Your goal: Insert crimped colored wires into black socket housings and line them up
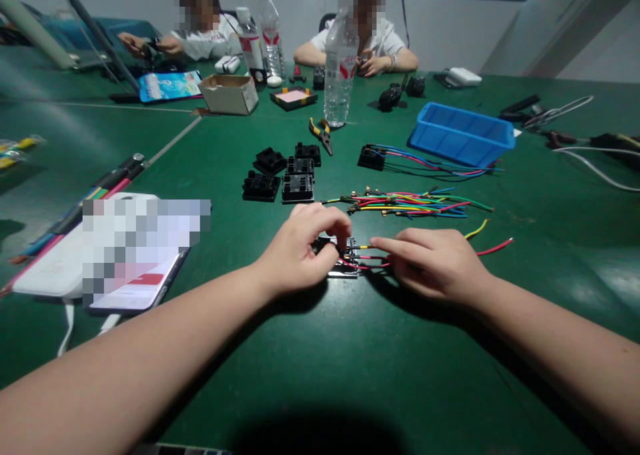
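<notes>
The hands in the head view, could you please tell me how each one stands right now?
Left hand: closed on the black block.
Right hand: forefinger out at the yellow wire; its grip cannot be told.

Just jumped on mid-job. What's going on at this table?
A person is working bare-handed at a green table. Their left hand holds a black block, while the right hand has its index fingertip at a yellow wire by that block. How the wire ends sit is hidden by the left fingers. Farther off lie loose wires, five unwired blocks, and one wired block near a blue bin.
</notes>
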